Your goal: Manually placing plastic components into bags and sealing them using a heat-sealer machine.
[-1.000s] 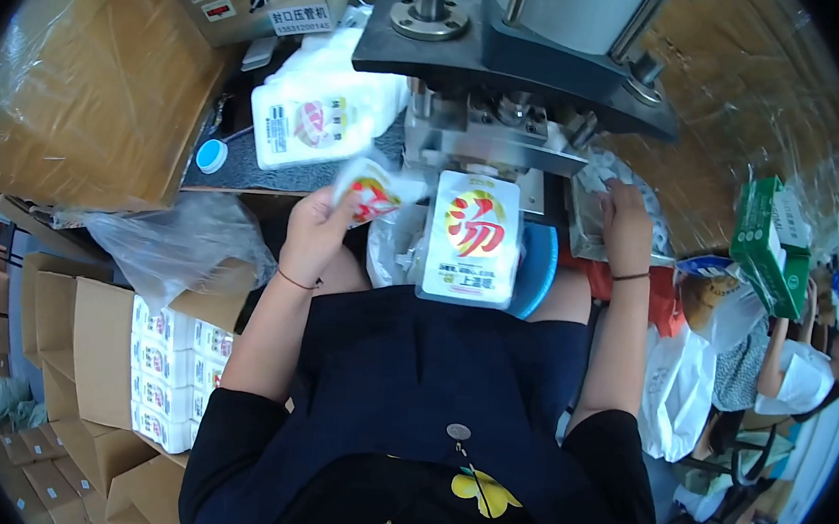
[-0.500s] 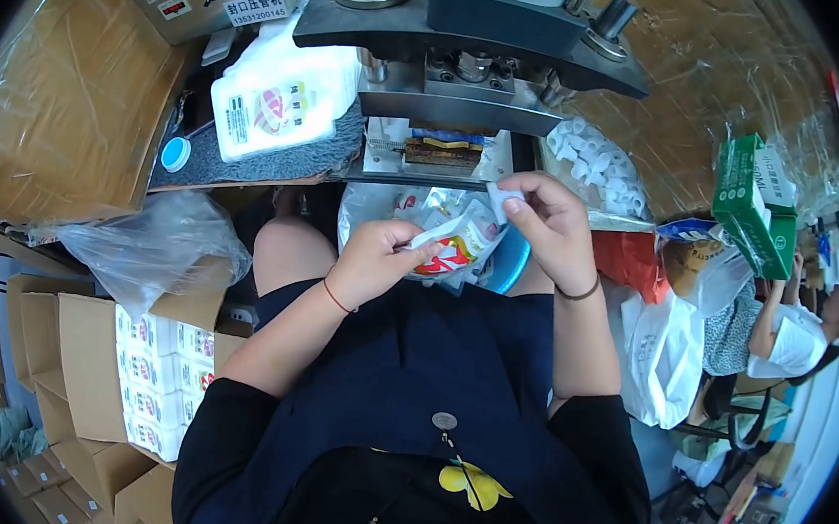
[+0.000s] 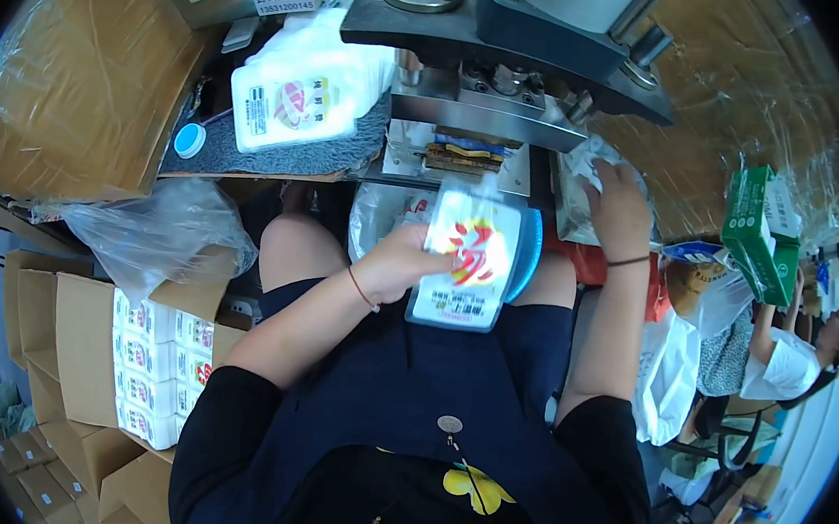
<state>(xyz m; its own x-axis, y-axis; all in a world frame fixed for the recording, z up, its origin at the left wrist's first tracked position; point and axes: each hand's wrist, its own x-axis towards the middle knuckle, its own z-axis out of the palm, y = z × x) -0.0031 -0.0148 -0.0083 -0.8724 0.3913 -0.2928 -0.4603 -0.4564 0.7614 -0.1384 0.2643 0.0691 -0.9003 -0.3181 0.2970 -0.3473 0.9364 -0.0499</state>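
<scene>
Workbench (image 3: 299, 169), tray (image 3: 575, 231) of white pieces (image 3: 579, 164)

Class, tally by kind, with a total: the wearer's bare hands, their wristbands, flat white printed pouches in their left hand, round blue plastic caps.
Bare left hand, bare right hand: 2
Thin red wristband, dark wristband: 2
White printed pouch: 1
Blue plastic cap: 1
Total: 6

The pouch (image 3: 474, 251) is flat and white with rounded corners, its printed face up: bold red marks on yellow, small dark lines below, clear margin along the bottom. It tilts slightly, pinched at its left side, lower edge above the lap. White pieces (image 3: 585, 163) lie loosely at right, partly hidden, details blurred.
</scene>
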